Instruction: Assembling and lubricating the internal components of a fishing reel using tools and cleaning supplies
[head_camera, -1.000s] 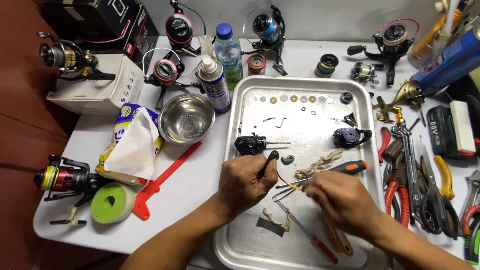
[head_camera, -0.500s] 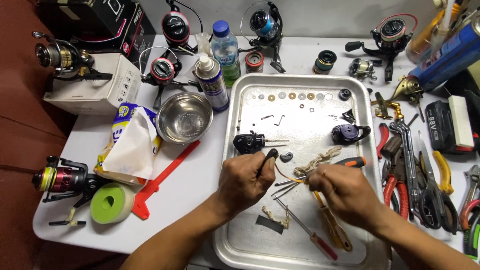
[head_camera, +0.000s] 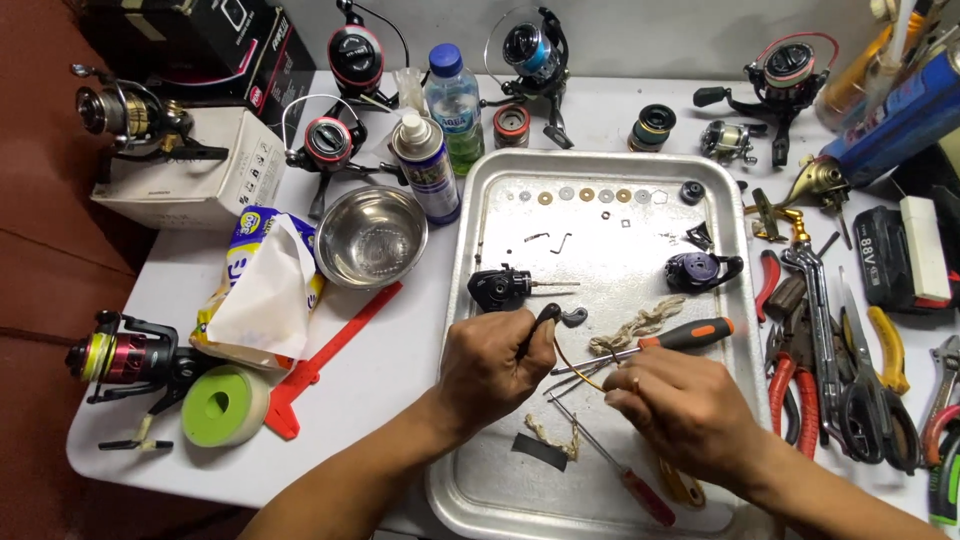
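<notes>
Your left hand (head_camera: 495, 365) is curled shut around a small black curved part (head_camera: 545, 318), its rounded tip poking up past your knuckles, over the lower middle of the metal tray (head_camera: 500, 210). Your right hand (head_camera: 680, 405) is closed in a loose pinch just beside it; what the fingertips hold is too small to tell, though a thin yellowish wire (head_camera: 570, 365) curves between the two hands.

Just above your right hand lies an orange-handled screwdriver (head_camera: 685, 335), shaft pointing left, with a frayed bit of pale cord (head_camera: 630, 328) beside it. A red-handled screwdriver (head_camera: 615, 465) lies on the tray below your hands.

Farther up the tray: a black reel body (head_camera: 498, 288), a dark purple housing (head_camera: 695, 270), and a row of small washers (head_camera: 590, 195) along the top edge.

Left of the tray sit a steel bowl (head_camera: 370, 235), a spray can (head_camera: 425, 165), and a red plastic strip (head_camera: 325, 355). Pliers and cutters (head_camera: 830, 360) lie to the right.
</notes>
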